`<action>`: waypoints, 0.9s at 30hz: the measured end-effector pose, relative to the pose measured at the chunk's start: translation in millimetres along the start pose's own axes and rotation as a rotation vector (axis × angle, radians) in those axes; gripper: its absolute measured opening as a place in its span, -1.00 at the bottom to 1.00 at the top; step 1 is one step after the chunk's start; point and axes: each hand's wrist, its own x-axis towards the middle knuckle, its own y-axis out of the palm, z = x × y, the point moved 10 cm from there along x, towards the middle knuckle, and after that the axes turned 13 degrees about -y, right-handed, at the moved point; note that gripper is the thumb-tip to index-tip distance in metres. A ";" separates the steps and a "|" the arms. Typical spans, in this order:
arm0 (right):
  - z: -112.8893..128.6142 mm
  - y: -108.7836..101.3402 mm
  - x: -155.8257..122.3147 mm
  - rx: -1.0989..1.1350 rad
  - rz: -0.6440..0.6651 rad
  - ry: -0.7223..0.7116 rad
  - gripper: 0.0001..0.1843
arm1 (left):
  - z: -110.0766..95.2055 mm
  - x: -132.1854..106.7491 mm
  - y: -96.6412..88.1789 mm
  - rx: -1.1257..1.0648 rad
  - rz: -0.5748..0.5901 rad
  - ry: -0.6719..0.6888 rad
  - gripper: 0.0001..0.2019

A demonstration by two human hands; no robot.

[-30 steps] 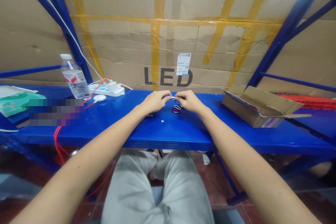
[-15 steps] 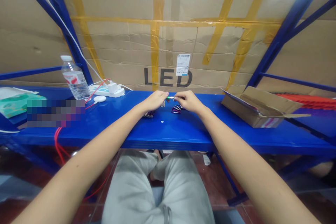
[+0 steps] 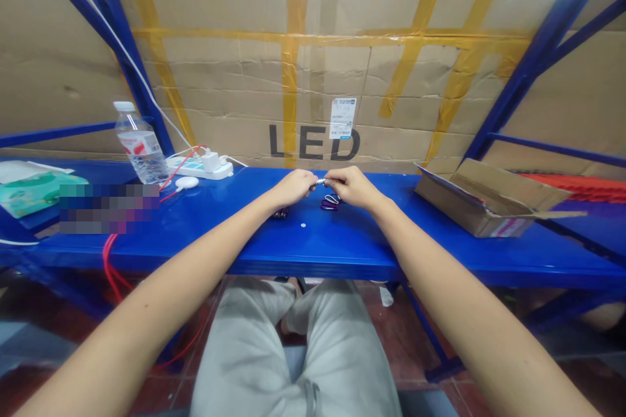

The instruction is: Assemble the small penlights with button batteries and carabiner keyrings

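Both forearms stretched forward from the lower corners and converged over the middle of the blue counter [image 3: 342,247]. The left hand [image 3: 292,186] and the right hand [image 3: 353,186] met knuckle to knuckle, fingers curled in, each pinching one end of a small silvery piece [image 3: 321,180] held just above the counter between them. Only a short glint of that piece showed between the fingertips; its shape and the rest of its length were covered by the fingers and too small to make out. Just below the right hand lay purple clips [image 3: 329,203], partly hidden by the hand. A dark cluster [image 3: 281,213] sat by the left wrist, its make unclear. A white speck [image 3: 303,225] lay nearer the counter's front edge.
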 end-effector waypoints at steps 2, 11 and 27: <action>1.7 1.6 0.1 0.006 0.020 0.000 -0.77 | -2.9 -1.6 -0.4 0.024 -0.003 0.029 -0.68; -2.4 7.5 0.2 0.105 0.045 0.070 -0.78 | -12.0 -7.4 -0.3 0.113 -0.029 0.198 -0.80; -17.3 21.4 -9.9 0.602 0.026 0.311 -0.71 | -32.8 -30.2 6.9 0.465 -0.161 0.412 -0.85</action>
